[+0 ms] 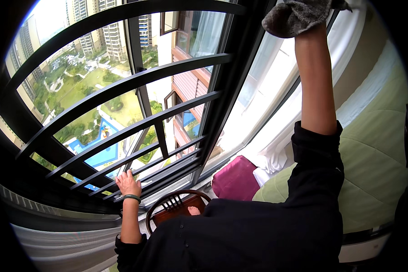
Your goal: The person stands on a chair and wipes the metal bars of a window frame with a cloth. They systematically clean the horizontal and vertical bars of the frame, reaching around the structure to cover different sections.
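My left hand, with a dark bangle on its wrist, rests at the lower dark metal window bars; its fingers are bent over a bar, though the grip itself is partly hidden. My right arm is stretched up past the window frame. A grey cloth covers my right hand at the top of the view, so its fingers cannot be seen. The cloth is bunched near the glass and the white sheer curtain. My bare foot stands on the seat of a dark wooden chair.
Beyond the bars lie a drop to a garden, a blue pool and tall buildings. A bed with a green cover is at the right. A magenta cloth-covered object stands by the window. Another curtain hangs lower left.
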### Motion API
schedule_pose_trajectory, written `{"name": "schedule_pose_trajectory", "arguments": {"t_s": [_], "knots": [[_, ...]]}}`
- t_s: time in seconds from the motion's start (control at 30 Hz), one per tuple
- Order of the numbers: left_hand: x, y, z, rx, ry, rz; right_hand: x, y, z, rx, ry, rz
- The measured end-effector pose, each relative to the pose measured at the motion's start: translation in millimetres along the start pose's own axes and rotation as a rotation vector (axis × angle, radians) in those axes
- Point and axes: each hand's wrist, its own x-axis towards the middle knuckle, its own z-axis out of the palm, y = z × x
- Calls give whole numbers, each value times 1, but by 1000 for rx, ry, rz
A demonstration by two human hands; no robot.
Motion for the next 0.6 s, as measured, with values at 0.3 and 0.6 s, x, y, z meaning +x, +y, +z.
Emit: {"name": "schedule_pose_trajectory", "arguments": {"t_s": [0.3,0.6], "knots": [[3,3,4,-12,14,3,0,-31,-22,1305,734,139],[-2,1,4,-34,62,5,-191,-73,12,1403,411,-230]]}}
